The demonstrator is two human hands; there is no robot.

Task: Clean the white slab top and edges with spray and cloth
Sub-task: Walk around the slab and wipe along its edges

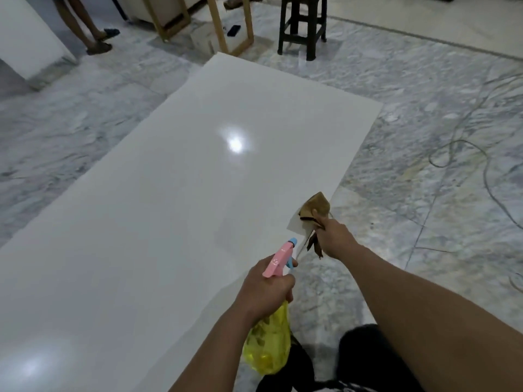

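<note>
A large glossy white slab (175,199) lies flat, running from lower left to upper middle. My left hand (264,290) grips a spray bottle (268,343) with a yellow body and a pink and blue trigger head (278,260), its nozzle aimed toward the slab's right edge. My right hand (336,239) holds a crumpled brown cloth (315,207) against the slab's right edge; part of the cloth hangs below the fist.
Marbled grey floor (424,123) surrounds the slab. A dark stool (302,24) and wooden frames (226,26) stand beyond its far end. A person's legs (85,24) are at the top left beside another white panel (25,38). Loose cables (481,154) lie on the right.
</note>
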